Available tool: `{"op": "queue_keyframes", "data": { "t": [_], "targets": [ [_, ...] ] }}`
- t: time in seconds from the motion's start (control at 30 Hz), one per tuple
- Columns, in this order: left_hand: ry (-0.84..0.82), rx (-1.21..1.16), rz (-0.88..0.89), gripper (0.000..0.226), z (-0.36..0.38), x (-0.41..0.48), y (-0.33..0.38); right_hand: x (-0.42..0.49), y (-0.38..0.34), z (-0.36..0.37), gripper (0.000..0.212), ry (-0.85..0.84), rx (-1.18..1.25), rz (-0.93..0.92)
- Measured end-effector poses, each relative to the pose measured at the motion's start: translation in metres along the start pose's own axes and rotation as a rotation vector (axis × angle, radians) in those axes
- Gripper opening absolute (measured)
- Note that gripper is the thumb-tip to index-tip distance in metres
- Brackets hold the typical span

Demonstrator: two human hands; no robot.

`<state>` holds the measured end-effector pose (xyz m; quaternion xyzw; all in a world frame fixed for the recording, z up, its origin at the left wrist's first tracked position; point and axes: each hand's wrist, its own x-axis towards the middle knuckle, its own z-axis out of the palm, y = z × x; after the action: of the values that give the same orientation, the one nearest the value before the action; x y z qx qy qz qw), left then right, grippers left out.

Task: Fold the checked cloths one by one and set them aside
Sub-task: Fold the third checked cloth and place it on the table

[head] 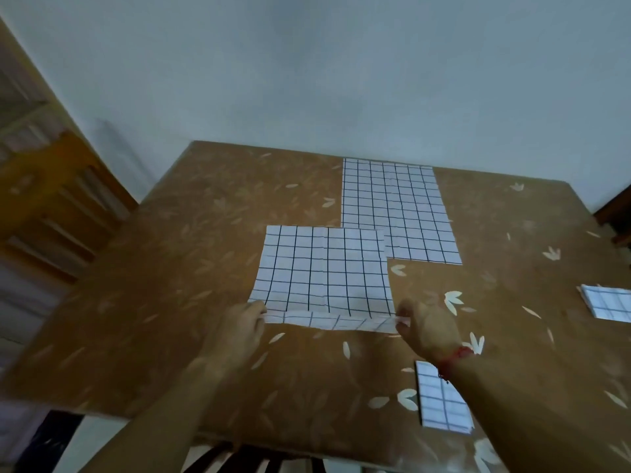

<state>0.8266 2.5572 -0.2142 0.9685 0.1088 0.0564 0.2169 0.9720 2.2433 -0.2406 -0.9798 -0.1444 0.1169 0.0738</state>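
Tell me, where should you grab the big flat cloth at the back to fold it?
Probably by its two near corners, coming from the near side. The back cloth lies flat and spread out, so only edges and corners can be pinched. Its near-left corner is tucked under the front cloth, which both hands are holding, so move that one first.

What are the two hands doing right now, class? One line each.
Left hand: closed, pinching the near left corner of the nearer checked cloth.
Right hand: closed, pinching that cloth's near right corner.
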Motion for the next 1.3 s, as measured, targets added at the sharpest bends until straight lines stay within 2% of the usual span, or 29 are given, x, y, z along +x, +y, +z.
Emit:
{"op": "queue_keyframes", "data": {
  "t": [0.07, 0.2, 0.33, 0.53, 0.67, 0.73, 0.83, 0.97, 1.07, 1.13, 1.3],
  "targets": [
    [-0.014, -0.001, 0.011, 0.011, -0.009, -0.018, -0.003, -0.017, -0.022, -0.022, 0.013, 0.025, -0.016, -0.084],
    [-0.031, -0.036, 0.031, 0.009, -0.018, -0.043, -0.011, -0.037, -0.021, -0.015, 0.016, -0.127, 0.054, -0.029],
    [-0.058, -0.019, 0.038, 0.009, -0.024, -0.059, -0.022, -0.045, -0.028, -0.022, 0.012, -0.165, 0.126, -0.068],
    [-0.112, -0.074, -0.041, 0.019, -0.033, -0.059, -0.027, -0.043, -0.029, -0.025, 0.006, -0.125, 0.187, -0.106],
    [-0.049, -0.178, -0.094, 0.032, -0.040, -0.049, -0.027, -0.032, -0.025, -0.025, 0.021, -0.164, 0.411, 0.001],
    [-0.030, -0.183, -0.090, 0.039, -0.043, -0.039, -0.031, -0.025, -0.023, -0.021, 0.015, -0.225, 0.489, 0.006],
    [0.024, -0.147, -0.085, 0.036, -0.044, -0.020, -0.040, -0.014, -0.026, -0.015, 0.008, -0.260, 0.555, 0.019],
    [0.053, -0.131, -0.100, 0.025, -0.039, 0.008, -0.049, 0.006, -0.035, -0.010, 0.009, -0.184, 0.613, 0.075],
    [0.069, -0.078, -0.123, 0.023, -0.033, 0.033, -0.061, 0.026, -0.043, -0.006, 0.012, -0.074, 0.655, 0.107],
    [0.077, -0.048, -0.115, 0.022, -0.030, 0.050, -0.065, 0.040, -0.048, -0.004, 0.008, -0.012, 0.651, 0.095],
    [0.143, -0.039, -0.075, 0.013, -0.015, 0.089, -0.077, 0.078, -0.056, -0.001, 0.006, 0.031, 0.622, 0.130]
  ]
}}
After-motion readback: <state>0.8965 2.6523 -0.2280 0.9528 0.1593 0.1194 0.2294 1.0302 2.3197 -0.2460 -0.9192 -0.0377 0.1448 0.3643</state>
